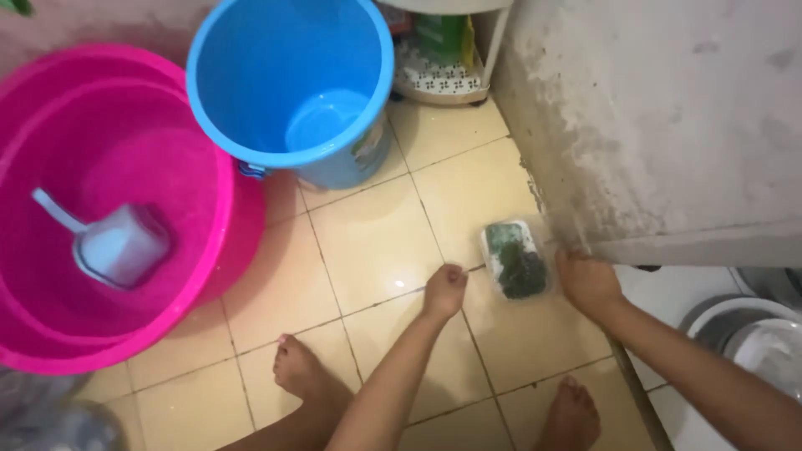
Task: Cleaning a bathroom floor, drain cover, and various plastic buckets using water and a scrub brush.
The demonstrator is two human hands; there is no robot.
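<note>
A small clear plastic tray of dark green leafy matter [515, 259] lies on the yellowish tiled floor [368, 242], close to the foot of a stained white wall [652, 117]. My left hand [444, 289] is closed at the tray's left edge and seems to pinch its thin wrapping. On the tray's right side my right hand [587, 282] is curled, touching or gripping that edge. Both my bare feet [296, 367] stand on the tiles below.
A blue bucket [292, 83] stands at the top centre. To the left is a large pink basin [109, 209] holding a white scoop [113, 242]. A white rack [447, 67] is behind; metal bowls [752, 334] sit at the right.
</note>
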